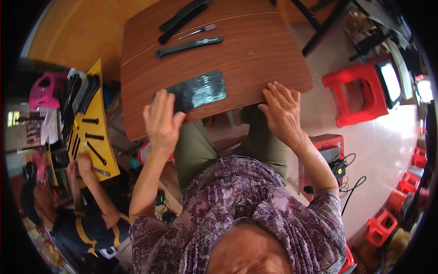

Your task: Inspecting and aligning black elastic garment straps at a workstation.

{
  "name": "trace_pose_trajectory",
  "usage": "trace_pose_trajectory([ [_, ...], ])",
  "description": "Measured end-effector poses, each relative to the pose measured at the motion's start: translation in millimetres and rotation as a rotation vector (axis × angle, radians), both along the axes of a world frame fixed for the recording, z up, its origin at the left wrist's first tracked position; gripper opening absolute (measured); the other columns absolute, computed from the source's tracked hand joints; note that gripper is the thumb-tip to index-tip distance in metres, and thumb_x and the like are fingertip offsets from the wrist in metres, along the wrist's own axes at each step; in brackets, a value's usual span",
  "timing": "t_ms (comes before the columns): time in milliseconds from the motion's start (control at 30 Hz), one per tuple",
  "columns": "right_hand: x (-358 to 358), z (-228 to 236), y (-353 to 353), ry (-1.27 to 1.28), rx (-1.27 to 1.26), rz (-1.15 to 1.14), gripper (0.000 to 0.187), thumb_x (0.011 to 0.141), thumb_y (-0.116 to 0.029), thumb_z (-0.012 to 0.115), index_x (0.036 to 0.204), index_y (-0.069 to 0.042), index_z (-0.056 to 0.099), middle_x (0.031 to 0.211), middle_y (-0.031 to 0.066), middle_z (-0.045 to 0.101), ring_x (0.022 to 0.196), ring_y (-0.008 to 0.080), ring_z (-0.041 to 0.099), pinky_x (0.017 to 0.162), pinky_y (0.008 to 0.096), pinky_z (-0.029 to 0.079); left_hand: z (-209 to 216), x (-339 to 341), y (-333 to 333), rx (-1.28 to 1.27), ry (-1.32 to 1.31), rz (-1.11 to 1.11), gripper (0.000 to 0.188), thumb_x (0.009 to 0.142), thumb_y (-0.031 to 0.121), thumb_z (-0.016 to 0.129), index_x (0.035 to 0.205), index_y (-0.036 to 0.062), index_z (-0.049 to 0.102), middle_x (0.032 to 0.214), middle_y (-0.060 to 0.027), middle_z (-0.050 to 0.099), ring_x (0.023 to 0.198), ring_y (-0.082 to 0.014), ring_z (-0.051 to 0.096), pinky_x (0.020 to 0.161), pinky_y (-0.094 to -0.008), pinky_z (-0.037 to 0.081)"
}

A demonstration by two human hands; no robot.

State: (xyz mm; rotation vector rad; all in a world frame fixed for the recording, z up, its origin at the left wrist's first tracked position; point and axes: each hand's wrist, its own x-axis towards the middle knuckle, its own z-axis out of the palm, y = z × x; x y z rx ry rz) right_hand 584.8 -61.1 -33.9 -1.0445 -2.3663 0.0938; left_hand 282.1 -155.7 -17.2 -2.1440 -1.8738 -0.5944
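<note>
A flat, glossy dark packet (pixel 200 91) with pale marks lies near the front edge of a brown wooden table (pixel 260 55). My left hand (pixel 160 123) lies flat at the packet's left end, its fingers stretched over the table edge and apparently touching the packet. To the right of the packet, my right hand (pixel 283 108) rests on the front edge with fingers extended, holding nothing. Farther back lie a black strap-like strip (pixel 189 46) with a light mark, a small screwdriver (pixel 198 31) with a pale handle, and longer black strips (pixel 182 20).
At left, a co-worker's hands (pixel 82 164) are at a yellow table (pixel 106 150) bearing several black strips (pixel 93 137). A red stool (pixel 360 93) stands to the right of my table. Beside my right arm is a red box (pixel 326 142) with black cables.
</note>
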Motion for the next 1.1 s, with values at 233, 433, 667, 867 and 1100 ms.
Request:
trace_pose_trajectory([
  [233, -65.9, 12.4, 25.3, 0.123, -0.018, 0.085, 0.039, 0.075, -0.019, 0.067, 0.108, -0.001, 0.058, 0.102, 0.0116, 0.062, 0.09, 0.028, 0.052, 0.075, 0.04, 0.037, 0.1, -54.3, -4.2, -0.227, -0.338, 0.403, 0.058, 0.069, 0.021, 0.075, 0.12, 0.0014, 0.053, 0.106, -0.0149, 0.06, 0.099, -0.0313, 0.052, 0.087, -0.04, 0.041],
  [433, -113.6, -3.8, 27.7, 0.024, -0.129, 0.124, 0.056, 0.07, -0.024, 0.071, 0.117, 0.0, 0.052, 0.11, 0.0144, 0.055, 0.099, 0.0314, 0.047, 0.084, 0.0424, 0.038, -4.2, -48.0, 14.7, -0.273, -0.492, 0.425, 0.069, 0.059, 0.01, 0.079, 0.122, 0.0021, 0.051, 0.103, -0.0137, 0.058, 0.099, -0.0298, 0.052, 0.085, -0.0389, 0.042],
  [667, -112.1, -4.0, 37.1, 0.151, -0.189, 0.104, 0.064, 0.064, -0.02, 0.075, 0.119, 0.001, 0.05, 0.109, 0.0168, 0.053, 0.101, 0.0343, 0.047, 0.089, 0.043, 0.038, -14.7, -64.9, 30.7, -0.339, -0.799, 0.534, 0.048, 0.052, 0.006, 0.079, 0.097, 0.0028, 0.061, 0.089, -0.0107, 0.061, 0.082, -0.0258, 0.06, 0.076, -0.034, 0.047],
  [867, -111.3, -7.1, 40.5, 0.235, -0.273, 0.098, 0.068, 0.059, -0.019, 0.077, 0.119, 0.0, 0.052, 0.108, 0.0172, 0.053, 0.102, 0.0354, 0.047, 0.091, 0.0427, 0.038, -0.9, -62.3, 30.9, -0.405, -0.706, 0.562, 0.034, 0.054, 0.009, 0.076, 0.082, 0.0026, 0.058, 0.075, -0.0119, 0.064, 0.074, -0.0268, 0.063, 0.07, -0.0374, 0.048],
  [1100, -108.4, -11.4, 41.1, 0.262, -0.282, 0.118, 0.071, 0.058, -0.019, 0.079, 0.12, -0.001, 0.05, 0.11, 0.0139, 0.051, 0.102, 0.0315, 0.045, 0.087, 0.0424, 0.037, -8.1, -77.3, 39.7, -0.496, -0.856, 0.541, 0.035, 0.052, 0.015, 0.081, 0.076, 0.0017, 0.06, 0.071, -0.0131, 0.064, 0.071, -0.0282, 0.063, 0.067, -0.0358, 0.047],
])
